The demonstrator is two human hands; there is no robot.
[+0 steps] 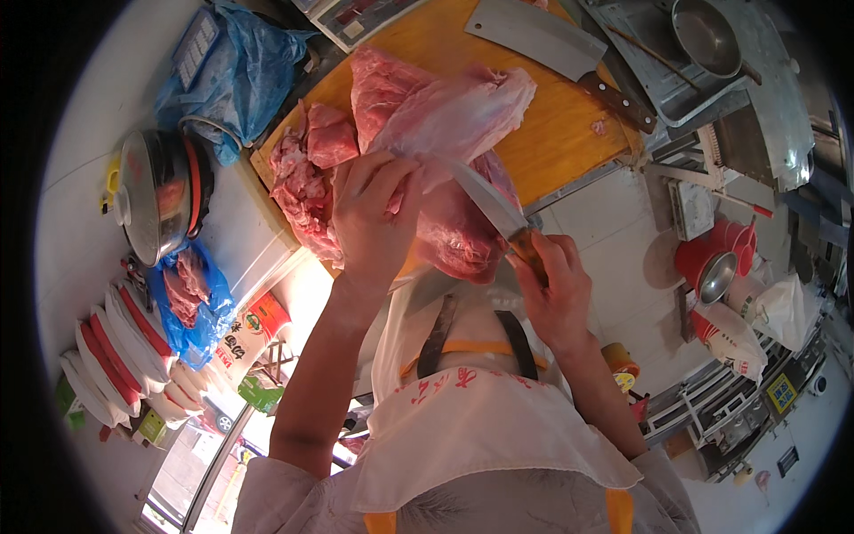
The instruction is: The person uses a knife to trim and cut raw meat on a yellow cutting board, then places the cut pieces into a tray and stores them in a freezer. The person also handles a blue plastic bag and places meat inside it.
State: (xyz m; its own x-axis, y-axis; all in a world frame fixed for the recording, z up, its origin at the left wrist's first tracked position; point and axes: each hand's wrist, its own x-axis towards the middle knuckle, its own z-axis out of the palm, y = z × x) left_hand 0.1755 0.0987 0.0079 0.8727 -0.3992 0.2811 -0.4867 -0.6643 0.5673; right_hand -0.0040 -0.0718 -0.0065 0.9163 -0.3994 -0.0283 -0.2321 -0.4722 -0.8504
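Large pieces of raw pink meat lie on a yellow-brown cutting board in front of me. My right hand is closed round the wooden handle of a knife. Its blade points up and to the left, with the tip end against the meat. On the left, my left hand presses on the meat, fingers bent over it near the blade's tip; the fingertips are partly hidden. Smaller meat trimmings are heaped beside that hand at the board's left edge.
A cleaver with a dark wooden handle lies at the board's far right. Beyond it stands a metal tray with a pan. At left are blue plastic bags, a lidded electric pot and stacked sacks.
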